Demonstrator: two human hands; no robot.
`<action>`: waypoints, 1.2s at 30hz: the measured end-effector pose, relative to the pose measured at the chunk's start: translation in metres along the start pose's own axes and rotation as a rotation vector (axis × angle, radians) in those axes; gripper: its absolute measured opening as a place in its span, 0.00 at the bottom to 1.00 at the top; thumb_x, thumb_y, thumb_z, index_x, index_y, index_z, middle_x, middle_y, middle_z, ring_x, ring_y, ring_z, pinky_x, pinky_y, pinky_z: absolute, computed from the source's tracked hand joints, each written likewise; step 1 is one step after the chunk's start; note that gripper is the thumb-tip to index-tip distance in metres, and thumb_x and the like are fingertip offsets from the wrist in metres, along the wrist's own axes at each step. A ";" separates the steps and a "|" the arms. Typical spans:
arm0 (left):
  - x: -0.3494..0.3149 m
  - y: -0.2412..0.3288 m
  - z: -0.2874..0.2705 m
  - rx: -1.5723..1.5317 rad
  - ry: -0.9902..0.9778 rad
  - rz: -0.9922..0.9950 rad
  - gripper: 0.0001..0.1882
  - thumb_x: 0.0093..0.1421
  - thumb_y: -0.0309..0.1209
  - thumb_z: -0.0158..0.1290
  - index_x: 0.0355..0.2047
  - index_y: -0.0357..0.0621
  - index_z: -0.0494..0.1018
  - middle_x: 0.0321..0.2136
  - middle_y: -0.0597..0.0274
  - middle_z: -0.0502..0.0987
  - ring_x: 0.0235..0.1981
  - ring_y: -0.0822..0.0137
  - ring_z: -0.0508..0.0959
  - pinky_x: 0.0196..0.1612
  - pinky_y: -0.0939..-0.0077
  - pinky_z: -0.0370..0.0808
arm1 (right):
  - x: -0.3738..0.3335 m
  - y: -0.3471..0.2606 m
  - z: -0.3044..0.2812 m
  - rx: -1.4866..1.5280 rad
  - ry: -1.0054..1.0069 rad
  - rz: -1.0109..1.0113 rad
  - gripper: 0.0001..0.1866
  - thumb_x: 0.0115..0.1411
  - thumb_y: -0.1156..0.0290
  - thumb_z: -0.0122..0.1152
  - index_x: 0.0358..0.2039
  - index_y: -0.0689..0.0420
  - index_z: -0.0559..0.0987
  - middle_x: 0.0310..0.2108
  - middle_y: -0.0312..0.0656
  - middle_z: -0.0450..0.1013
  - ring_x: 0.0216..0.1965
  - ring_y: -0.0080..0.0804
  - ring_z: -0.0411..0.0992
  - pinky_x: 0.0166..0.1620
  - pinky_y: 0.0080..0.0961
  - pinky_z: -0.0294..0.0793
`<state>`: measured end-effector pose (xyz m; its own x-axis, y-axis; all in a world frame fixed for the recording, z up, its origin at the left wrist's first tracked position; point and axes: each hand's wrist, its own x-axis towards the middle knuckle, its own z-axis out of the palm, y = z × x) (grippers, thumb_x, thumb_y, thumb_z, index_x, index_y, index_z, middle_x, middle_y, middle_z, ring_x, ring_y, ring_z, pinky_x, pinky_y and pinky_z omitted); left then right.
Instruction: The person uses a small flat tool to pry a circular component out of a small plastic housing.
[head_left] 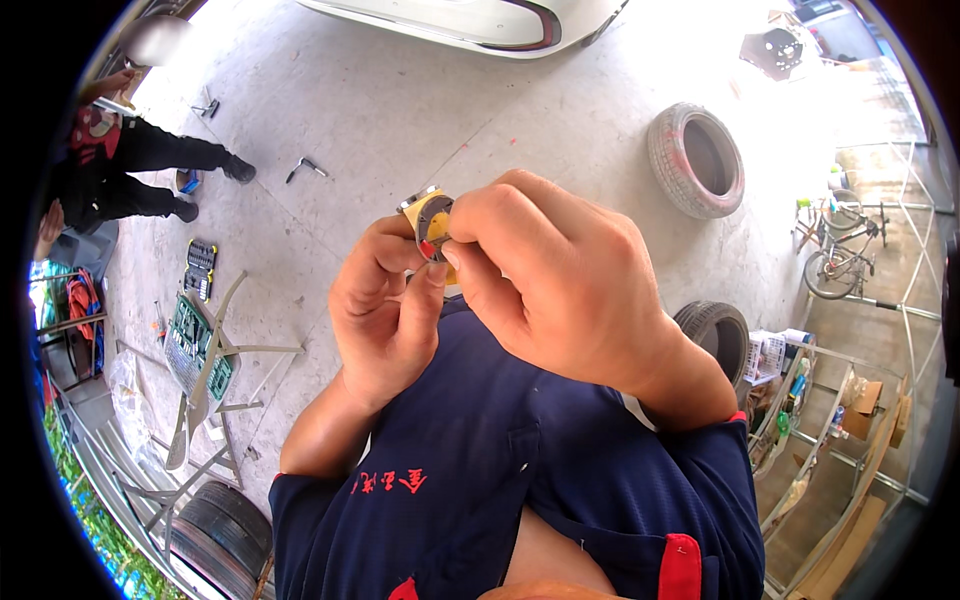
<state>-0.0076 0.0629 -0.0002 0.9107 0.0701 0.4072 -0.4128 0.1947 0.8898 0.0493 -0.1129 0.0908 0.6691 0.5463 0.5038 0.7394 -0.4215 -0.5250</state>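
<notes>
Both my hands are raised in front of my chest at the middle of the view, around a small yellow and dark grey rounded part [433,212]. It has a silvery metal piece at its upper edge and a red spot low on its face. My left hand [385,305] grips it from the left, with the thumb below and the fingers curled behind. From the right, my right hand [560,275] pinches at its face with thumb and forefinger. Fingers cover part of it, and I cannot make out its exact kind.
A white car [450,22] stands ahead. Tyres [697,160] lie right, others [220,540] lower left. An open green tool case [198,345] sits by a metal frame. Another person [140,160] stands far left. A bicycle [845,255] and a metal rack [830,450] are right.
</notes>
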 end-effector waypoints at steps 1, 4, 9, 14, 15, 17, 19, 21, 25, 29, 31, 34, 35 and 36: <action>-0.001 -0.001 -0.001 0.074 0.001 0.024 0.05 0.70 0.15 0.54 0.42 0.36 0.72 0.52 0.54 0.78 0.48 0.71 0.78 0.53 0.74 0.75 | 0.000 -0.001 -0.001 0.001 0.000 0.000 0.08 0.60 0.81 0.69 0.37 0.57 0.78 0.30 0.39 0.78 0.23 0.33 0.76 0.25 0.27 0.73; -0.002 -0.004 -0.003 0.181 -0.012 0.067 0.06 0.68 0.14 0.54 0.42 0.36 0.71 0.51 0.54 0.78 0.47 0.71 0.77 0.53 0.73 0.75 | 0.000 -0.003 -0.004 0.098 -0.036 0.157 0.08 0.60 0.81 0.69 0.36 0.58 0.78 0.30 0.40 0.78 0.23 0.32 0.77 0.26 0.27 0.74; -0.005 -0.002 -0.004 0.148 -0.019 0.011 0.06 0.69 0.14 0.53 0.43 0.36 0.71 0.53 0.54 0.77 0.47 0.71 0.77 0.54 0.73 0.74 | 0.002 -0.001 -0.005 0.102 -0.080 0.123 0.08 0.62 0.75 0.66 0.35 0.55 0.74 0.30 0.40 0.74 0.26 0.41 0.77 0.27 0.35 0.76; -0.003 0.000 -0.001 -0.020 0.017 -0.066 0.04 0.71 0.15 0.52 0.43 0.36 0.71 0.54 0.54 0.76 0.48 0.72 0.75 0.55 0.75 0.73 | -0.001 0.007 0.003 -0.155 0.024 -0.235 0.13 0.51 0.74 0.70 0.35 0.54 0.74 0.31 0.35 0.74 0.26 0.34 0.77 0.28 0.30 0.77; -0.002 -0.001 -0.001 -0.038 0.021 -0.068 0.04 0.72 0.16 0.52 0.43 0.36 0.71 0.54 0.54 0.76 0.49 0.73 0.75 0.55 0.75 0.73 | -0.002 0.008 0.002 -0.041 0.025 -0.230 0.13 0.52 0.74 0.70 0.35 0.54 0.75 0.31 0.35 0.74 0.27 0.34 0.77 0.28 0.30 0.77; -0.002 -0.002 -0.001 -0.058 0.024 -0.069 0.03 0.72 0.16 0.52 0.42 0.36 0.71 0.54 0.54 0.76 0.49 0.73 0.75 0.55 0.76 0.72 | -0.003 0.008 0.001 0.090 0.040 -0.181 0.12 0.54 0.74 0.71 0.35 0.54 0.75 0.30 0.36 0.74 0.26 0.35 0.77 0.26 0.31 0.75; -0.003 -0.001 0.000 0.008 0.039 -0.043 0.03 0.72 0.17 0.52 0.42 0.36 0.71 0.53 0.54 0.76 0.49 0.73 0.75 0.54 0.76 0.72 | -0.003 0.008 -0.003 0.138 0.026 -0.084 0.10 0.56 0.79 0.72 0.35 0.57 0.78 0.30 0.38 0.76 0.26 0.33 0.78 0.26 0.27 0.76; -0.004 -0.001 -0.001 0.002 0.027 -0.043 0.03 0.72 0.17 0.52 0.42 0.36 0.71 0.53 0.55 0.76 0.49 0.74 0.75 0.54 0.76 0.72 | -0.002 0.011 -0.004 0.128 0.007 0.004 0.09 0.58 0.83 0.71 0.36 0.60 0.80 0.30 0.40 0.78 0.25 0.27 0.78 0.26 0.22 0.78; -0.002 0.000 0.003 -0.017 0.040 -0.033 0.02 0.73 0.18 0.52 0.42 0.36 0.71 0.53 0.55 0.76 0.48 0.74 0.75 0.53 0.76 0.72 | -0.004 0.010 -0.001 0.130 0.011 0.047 0.09 0.57 0.83 0.71 0.37 0.60 0.79 0.30 0.39 0.77 0.26 0.27 0.78 0.26 0.22 0.79; -0.002 -0.001 0.003 -0.002 0.041 -0.040 0.02 0.73 0.18 0.52 0.42 0.36 0.71 0.52 0.55 0.77 0.48 0.75 0.75 0.52 0.77 0.73 | -0.001 0.010 0.003 0.126 0.057 0.070 0.09 0.59 0.76 0.69 0.36 0.55 0.75 0.29 0.39 0.75 0.24 0.41 0.76 0.25 0.34 0.73; -0.002 -0.001 0.004 -0.002 0.041 -0.035 0.03 0.73 0.18 0.53 0.42 0.36 0.71 0.52 0.55 0.77 0.47 0.76 0.75 0.51 0.78 0.73 | -0.001 0.011 0.003 0.130 0.060 0.074 0.09 0.59 0.76 0.69 0.36 0.55 0.75 0.29 0.39 0.75 0.24 0.41 0.76 0.25 0.35 0.73; -0.001 0.001 0.005 -0.032 0.055 -0.059 0.03 0.73 0.18 0.53 0.42 0.36 0.71 0.52 0.55 0.77 0.47 0.75 0.75 0.51 0.77 0.73 | 0.000 0.012 0.003 0.120 0.046 0.070 0.10 0.59 0.75 0.69 0.35 0.55 0.75 0.29 0.39 0.75 0.24 0.42 0.76 0.25 0.35 0.74; -0.001 0.000 0.005 -0.032 0.057 -0.059 0.03 0.73 0.18 0.53 0.42 0.36 0.71 0.52 0.55 0.77 0.47 0.75 0.75 0.51 0.77 0.73 | 0.000 0.013 0.004 0.117 0.047 0.068 0.10 0.59 0.75 0.69 0.35 0.55 0.75 0.29 0.39 0.75 0.24 0.42 0.76 0.26 0.35 0.74; 0.000 -0.001 0.005 -0.029 0.050 -0.043 0.03 0.73 0.18 0.53 0.42 0.36 0.71 0.53 0.54 0.77 0.47 0.75 0.76 0.51 0.77 0.74 | 0.000 0.013 0.004 0.116 0.048 0.067 0.10 0.59 0.75 0.69 0.35 0.55 0.74 0.29 0.39 0.75 0.24 0.42 0.76 0.26 0.35 0.74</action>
<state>-0.0075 0.0580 -0.0008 0.9276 0.1094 0.3571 -0.3731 0.2264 0.8997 0.0587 -0.1153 0.0816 0.7219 0.4834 0.4952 0.6809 -0.3684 -0.6329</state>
